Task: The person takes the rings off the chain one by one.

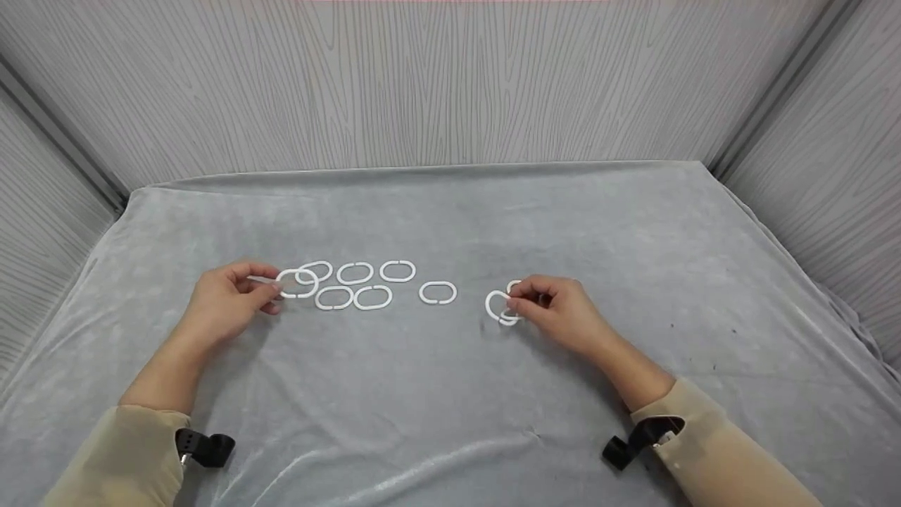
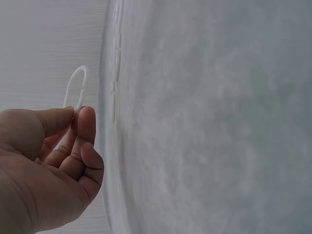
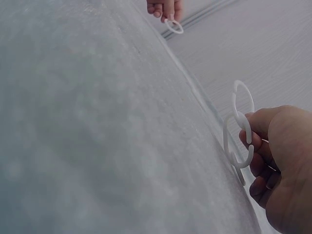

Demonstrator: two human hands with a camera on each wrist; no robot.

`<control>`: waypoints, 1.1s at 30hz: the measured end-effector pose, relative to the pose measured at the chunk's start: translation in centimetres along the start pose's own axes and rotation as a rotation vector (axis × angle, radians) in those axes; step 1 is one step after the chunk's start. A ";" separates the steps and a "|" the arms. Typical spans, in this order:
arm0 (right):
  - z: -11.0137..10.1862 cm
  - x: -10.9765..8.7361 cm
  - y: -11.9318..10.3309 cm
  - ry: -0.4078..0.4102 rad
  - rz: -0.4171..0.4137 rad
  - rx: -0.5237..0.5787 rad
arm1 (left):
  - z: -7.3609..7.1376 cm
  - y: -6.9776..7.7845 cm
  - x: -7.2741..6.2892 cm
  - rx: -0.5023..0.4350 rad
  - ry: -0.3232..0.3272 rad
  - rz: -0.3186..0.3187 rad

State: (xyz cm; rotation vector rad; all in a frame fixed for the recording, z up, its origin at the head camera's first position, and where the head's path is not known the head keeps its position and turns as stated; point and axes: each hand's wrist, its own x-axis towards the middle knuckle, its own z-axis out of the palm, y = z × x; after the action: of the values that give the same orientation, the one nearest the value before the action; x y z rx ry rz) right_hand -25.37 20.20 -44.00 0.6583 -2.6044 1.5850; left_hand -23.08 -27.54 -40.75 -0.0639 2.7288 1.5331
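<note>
My left hand [image 1: 229, 296] pinches a white oval chain link [image 1: 297, 296] by its left end, between thumb and forefinger. In the left wrist view this link [image 2: 67, 92] stands up from the fingertips, with a small split in its side. Over the grey cloth to the right, my right hand [image 1: 566, 313] pinches a white link [image 1: 488, 304]. The right wrist view shows an upper link [image 3: 247, 90] at the thumb and forefinger, with a second link [image 3: 225, 136] hooked through it. Part of a further link [image 3: 240, 176] shows below, partly hidden behind the second one.
Between the hands, several loose white links lie flat on the grey cloth [image 1: 394, 380], one link [image 1: 438, 303] apart from the others. Wood-grain panels [image 1: 422, 84] stand behind and at both sides. Folds run across the cloth near the front.
</note>
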 end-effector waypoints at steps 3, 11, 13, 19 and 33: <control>-0.1 0.0 -0.1 -0.007 0.001 -0.008 | -0.5 -0.4 0.1 0.014 -0.005 0.001; -0.1 0.0 -0.1 -0.009 0.004 -0.020 | -1.4 -1.3 0.2 0.050 -0.035 -0.007; -0.1 0.0 0.0 -0.007 0.005 -0.020 | -1.4 -1.5 0.2 0.047 -0.042 -0.009; 0.0 0.0 0.1 -0.008 0.009 -0.024 | -1.4 -2.0 0.1 0.026 -0.062 -0.023; 0.1 0.0 0.1 -0.006 -0.005 -0.006 | -1.2 -2.6 0.3 0.063 -0.085 -0.042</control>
State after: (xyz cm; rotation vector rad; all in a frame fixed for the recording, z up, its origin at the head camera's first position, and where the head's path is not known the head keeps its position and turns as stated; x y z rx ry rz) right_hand -25.40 20.16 -44.10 0.6695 -2.6086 1.5751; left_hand -23.27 -29.92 -42.31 -0.0538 2.6899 1.4046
